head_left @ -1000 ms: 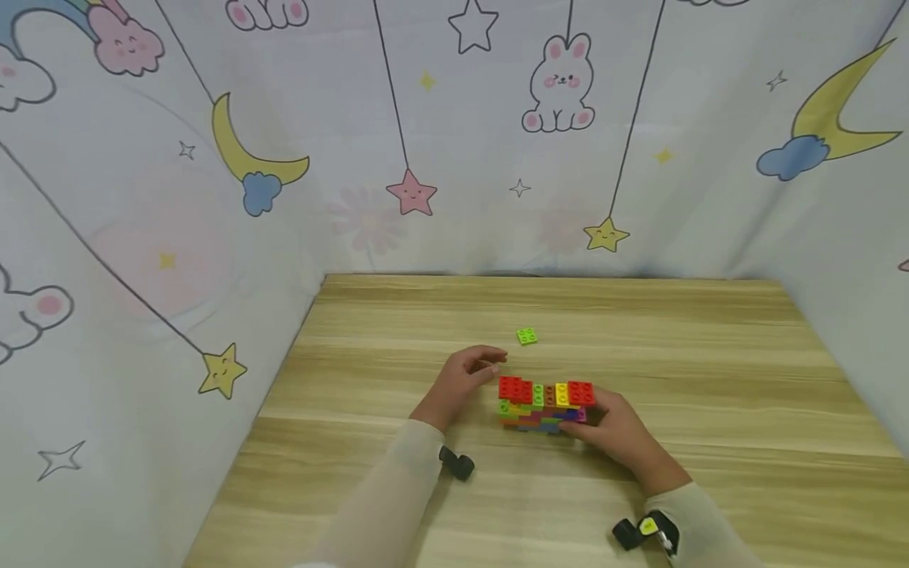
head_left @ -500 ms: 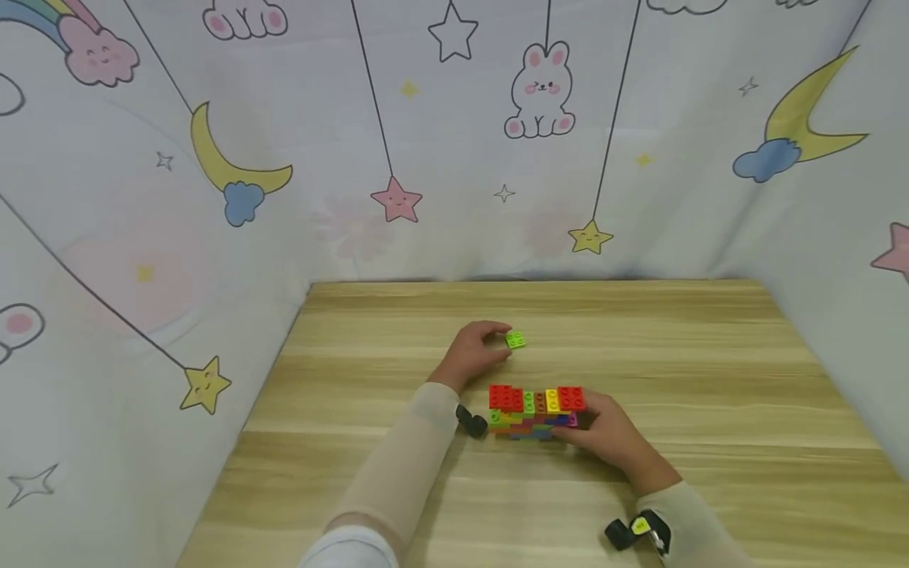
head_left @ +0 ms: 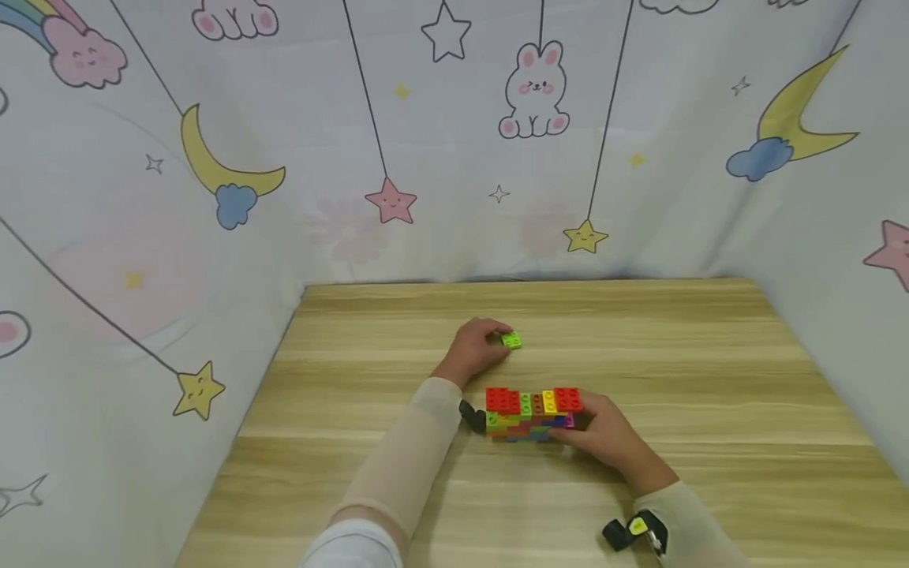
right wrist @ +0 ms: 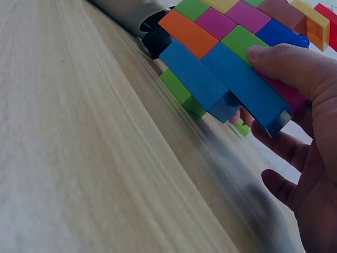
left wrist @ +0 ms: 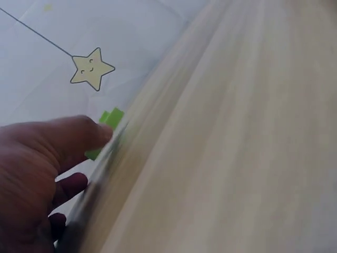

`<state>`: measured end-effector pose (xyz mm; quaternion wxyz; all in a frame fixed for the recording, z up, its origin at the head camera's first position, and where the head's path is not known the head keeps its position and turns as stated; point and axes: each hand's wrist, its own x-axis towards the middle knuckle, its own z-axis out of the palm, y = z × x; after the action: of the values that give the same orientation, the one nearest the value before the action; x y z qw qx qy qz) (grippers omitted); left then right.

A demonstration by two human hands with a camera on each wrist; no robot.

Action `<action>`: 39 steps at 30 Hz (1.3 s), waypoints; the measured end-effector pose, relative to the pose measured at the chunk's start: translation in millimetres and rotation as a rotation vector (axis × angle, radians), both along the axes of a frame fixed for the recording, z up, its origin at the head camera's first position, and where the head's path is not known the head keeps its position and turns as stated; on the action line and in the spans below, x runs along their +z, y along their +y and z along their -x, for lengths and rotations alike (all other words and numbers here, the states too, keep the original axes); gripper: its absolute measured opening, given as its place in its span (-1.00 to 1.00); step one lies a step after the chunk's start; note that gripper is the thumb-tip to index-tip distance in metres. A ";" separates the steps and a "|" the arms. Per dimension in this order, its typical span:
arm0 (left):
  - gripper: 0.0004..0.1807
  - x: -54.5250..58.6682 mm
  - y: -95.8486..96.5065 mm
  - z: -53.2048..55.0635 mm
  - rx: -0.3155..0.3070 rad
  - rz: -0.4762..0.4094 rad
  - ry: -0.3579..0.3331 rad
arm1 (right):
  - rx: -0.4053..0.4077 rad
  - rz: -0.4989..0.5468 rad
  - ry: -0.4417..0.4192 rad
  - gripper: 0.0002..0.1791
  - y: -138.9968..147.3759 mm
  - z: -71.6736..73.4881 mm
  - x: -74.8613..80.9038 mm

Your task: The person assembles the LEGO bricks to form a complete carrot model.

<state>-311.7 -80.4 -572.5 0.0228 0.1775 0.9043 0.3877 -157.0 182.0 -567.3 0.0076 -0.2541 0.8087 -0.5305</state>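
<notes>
A small light-green building brick (head_left: 512, 340) with studs on top lies toward the back of the table. My left hand (head_left: 474, 347) pinches it between thumb and fingers; in the left wrist view the thumb covers part of the green brick (left wrist: 114, 117). Nearer the front, my right hand (head_left: 604, 432) grips the right end of a wall of many-coloured building bricks (head_left: 525, 418). Red, green, brown and yellow bricks form its top row. In the right wrist view, the thumb presses the face of the brick wall (right wrist: 231, 45), and blue bricks show along its lower part.
The wood-grain table (head_left: 639, 339) is bounded by a white curtain (head_left: 454, 229) printed with stars, moons and rabbits at the back and sides. Black wrist cameras sit on both sleeves; the left one (head_left: 472, 416) is close to the wall's left end.
My left hand has reached forward to the green brick and closed its thumb and fingers on it. The right hand keeps its grip on the brick wall. The head view has shifted slightly.
</notes>
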 end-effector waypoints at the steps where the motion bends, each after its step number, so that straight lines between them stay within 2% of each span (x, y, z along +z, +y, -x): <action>1: -0.63 0.2 -0.5 -0.8 0.004 -0.024 -0.004 | -0.001 -0.003 0.002 -0.58 0.1 0.0 0.1; 7: -0.67 2.7 -6.9 -12.6 0.023 -0.183 -0.032 | -0.007 -0.022 0.013 -0.58 1.0 0.9 -0.2; 9: -0.68 4.8 -10.1 -19.9 0.019 -0.226 -0.033 | -0.008 -0.030 0.017 -0.59 1.2 1.2 -0.3; 12: -0.70 14.0 -15.6 -33.9 0.000 -0.274 -0.030 | -0.012 -0.035 0.023 -0.59 0.3 1.2 1.0; 15: -0.71 31.4 -21.0 -48.4 -0.049 -0.321 0.007 | -0.017 -0.035 0.023 -0.59 -0.7 0.9 0.6; 20: -0.70 76.3 -22.0 -80.8 -0.192 -0.402 0.114 | -0.029 -0.029 0.037 -0.59 0.9 0.2 -0.6; 23: -0.69 96.7 -19.2 -105.2 -0.278 -0.385 0.186 | -0.026 -0.020 0.048 -0.59 0.0 0.5 0.4; 27: -0.71 104.1 -11.6 -125.7 -0.372 -0.286 0.257 | -0.026 -0.021 0.063 -0.58 0.5 1.7 1.3; 31: -0.79 102.7 -4.3 -133.1 -0.403 -0.184 0.306 | -0.043 -0.036 0.075 -0.57 2.0 2.4 1.1; 39: -0.88 101.5 -0.4 -136.9 -0.412 -0.106 0.345 | -0.032 -0.040 0.075 -0.58 1.7 2.0 1.4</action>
<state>-174.8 -80.8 -471.0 -0.0625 0.4221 0.8179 0.3858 -159.0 183.7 -565.9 -0.0261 -0.2608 0.8228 -0.5042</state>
